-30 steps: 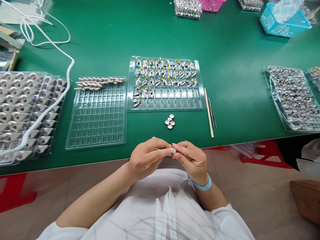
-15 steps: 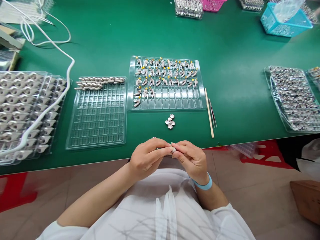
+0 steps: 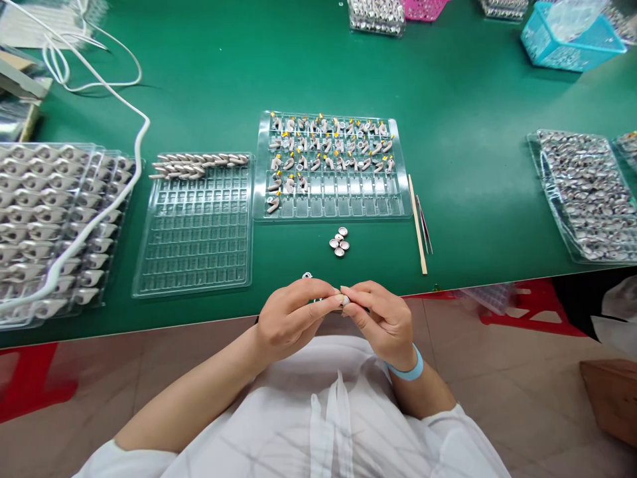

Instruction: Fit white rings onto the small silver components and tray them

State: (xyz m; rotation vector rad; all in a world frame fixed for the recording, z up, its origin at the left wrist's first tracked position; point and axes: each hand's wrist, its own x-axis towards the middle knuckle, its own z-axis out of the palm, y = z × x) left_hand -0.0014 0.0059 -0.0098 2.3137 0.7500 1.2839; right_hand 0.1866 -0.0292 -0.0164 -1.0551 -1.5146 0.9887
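My left hand (image 3: 293,315) and my right hand (image 3: 381,315) meet at the table's front edge, both closed in a pinch. Between their fingertips is a small pale grey part (image 3: 344,301), mostly covered by the fingers. Just beyond my left hand, a small ring-like piece (image 3: 307,275) lies on the table. Several small round metal caps (image 3: 339,243) lie in a cluster ahead of the hands. Behind them sits a clear tray (image 3: 343,207) whose back rows hold small hooked grey parts (image 3: 328,143) with yellow bits.
A wooden stick (image 3: 418,226) and tweezers (image 3: 424,224) lie right of the tray. Left stands a second clear tray (image 3: 194,245) with grey parts at its back, then stacked trays (image 3: 50,212) crossed by a white cable (image 3: 99,219). Far right are a filled tray (image 3: 587,199) and a blue basket (image 3: 570,50).
Both hands keep almost the same place and pinch. The ring-like piece beyond my left hand shows a little more now.
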